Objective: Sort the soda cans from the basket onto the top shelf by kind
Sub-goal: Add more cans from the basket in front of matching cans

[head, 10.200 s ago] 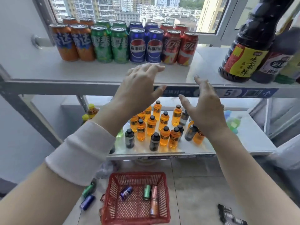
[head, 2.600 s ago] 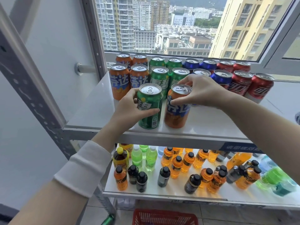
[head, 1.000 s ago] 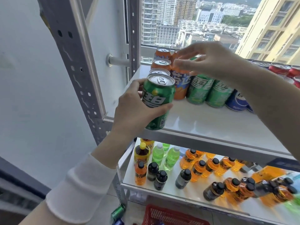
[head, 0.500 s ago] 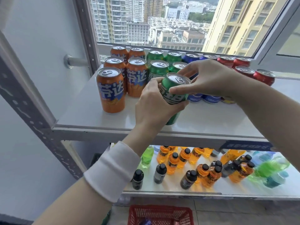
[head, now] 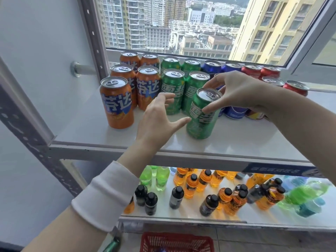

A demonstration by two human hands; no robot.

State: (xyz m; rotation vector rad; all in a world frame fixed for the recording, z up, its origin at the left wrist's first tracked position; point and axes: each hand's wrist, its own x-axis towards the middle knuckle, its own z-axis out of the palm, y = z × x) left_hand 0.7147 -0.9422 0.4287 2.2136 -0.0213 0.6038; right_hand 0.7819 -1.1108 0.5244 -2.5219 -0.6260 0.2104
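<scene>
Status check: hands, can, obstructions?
Right hand grips front green can by its top, on top shelf before the green row. Left hand open, just off it. Nothing seen blocking.

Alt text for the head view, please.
The right hand grips a green can at the front of the top shelf, the left hand open beside it; behind stand rows of orange, green, blue and red cans.

Green can (head: 201, 117) stands on top shelf (head: 236, 140), just before green row (head: 172, 91).
</scene>
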